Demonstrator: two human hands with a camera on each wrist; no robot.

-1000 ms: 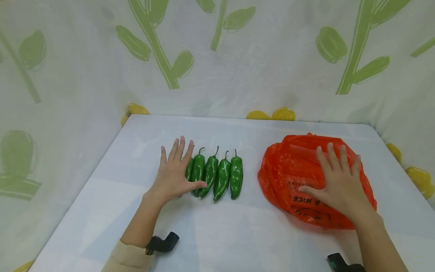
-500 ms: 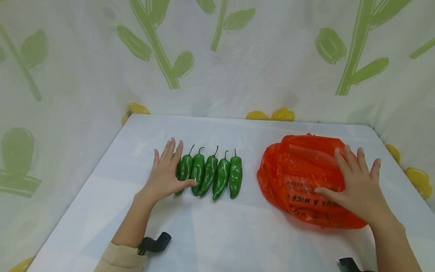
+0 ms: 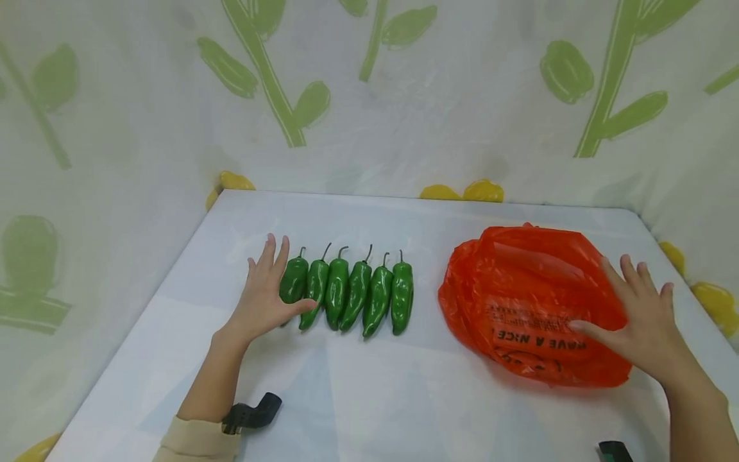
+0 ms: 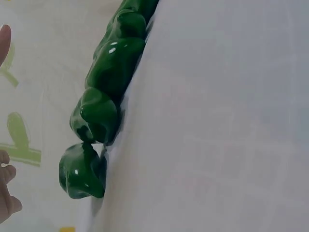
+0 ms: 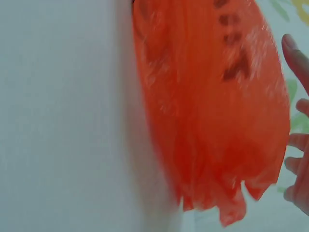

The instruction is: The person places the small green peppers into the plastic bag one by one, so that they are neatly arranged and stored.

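Several glossy green peppers point(image 3: 358, 292) lie side by side in a row on the white table, stems pointing away from me. My left hand point(image 3: 262, 295) is spread at the row's left end, its thumb overlapping the two leftmost peppers in the head view; it holds nothing. In the left wrist view the pepper row point(image 4: 113, 67) runs up and away, with fingers at the left edge. To the right lies a crumpled red plastic bag point(image 3: 531, 269) with black printing. My right hand point(image 3: 649, 324) is spread over the bag's right edge, holding nothing. The right wrist view shows the bag point(image 5: 217, 121) beside the fingers.
The white table point(image 3: 404, 404) has its back edge against a pale curtain point(image 3: 450, 109) printed with green plants and yellow shapes. Black wrist mounts point(image 3: 254, 412) sit on the forearms.
My left hand has drawn leftward, uncovering more peppers. My right hand has moved to the right and slightly down, showing more of the bag. Peppers and bag stay where they were.
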